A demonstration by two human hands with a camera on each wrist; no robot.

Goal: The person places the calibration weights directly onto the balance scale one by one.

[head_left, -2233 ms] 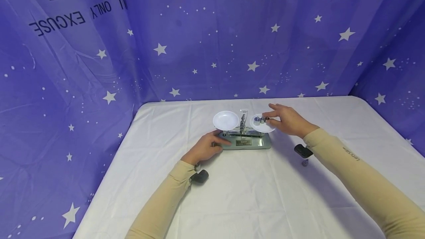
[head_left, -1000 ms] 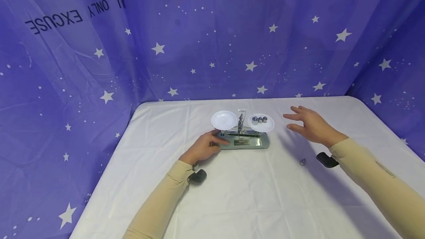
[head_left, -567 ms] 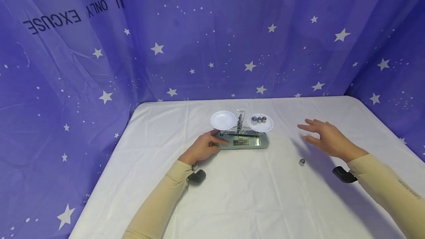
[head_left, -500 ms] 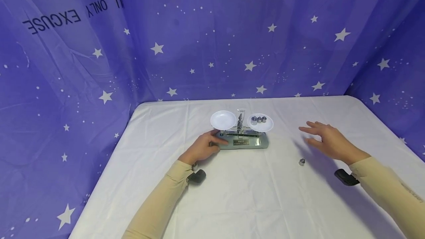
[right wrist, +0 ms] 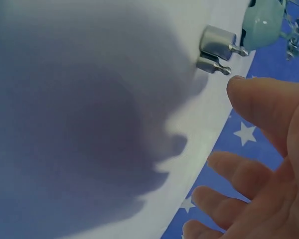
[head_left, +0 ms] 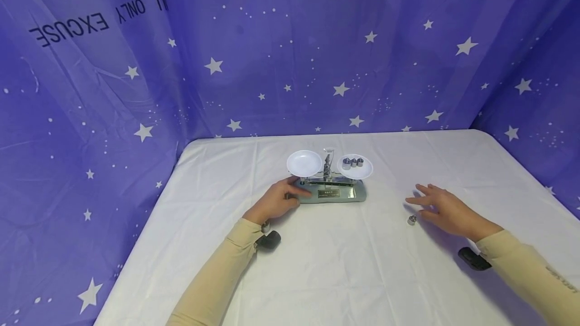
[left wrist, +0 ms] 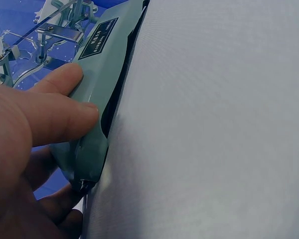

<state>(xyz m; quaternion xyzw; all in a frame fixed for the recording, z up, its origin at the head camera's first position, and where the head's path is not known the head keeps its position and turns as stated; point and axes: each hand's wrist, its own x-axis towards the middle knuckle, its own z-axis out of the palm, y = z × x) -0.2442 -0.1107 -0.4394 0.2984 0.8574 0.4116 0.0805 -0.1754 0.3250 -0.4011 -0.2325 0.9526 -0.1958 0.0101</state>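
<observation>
A small green-based balance scale (head_left: 333,195) with two white pans stands near the middle of the table. My left hand (head_left: 274,200) grips the left end of its base, thumb on the front face in the left wrist view. Three metal weights (head_left: 353,163) sit on the right pan (head_left: 367,170); the left pan (head_left: 304,163) holds nothing. Right of the scale, a small metal weight (head_left: 411,220) stands on the cloth. My right hand (head_left: 446,210) hovers just beside it, fingers spread and holding nothing; its thumb (right wrist: 259,99) is close to the weight's knob but apart.
A further metal weight (head_left: 266,226) stands beside my left wrist, partly hidden by it. White cloth (head_left: 326,265) covers the table. A purple star-printed curtain (head_left: 281,54) surrounds the back and sides. Black wrist cameras (head_left: 474,259) hang under both forearms.
My right hand has left the right pan, where three weights now stand free. It has moved right and toward me, then lowered beside the loose weight. The left hand stays on the base.
</observation>
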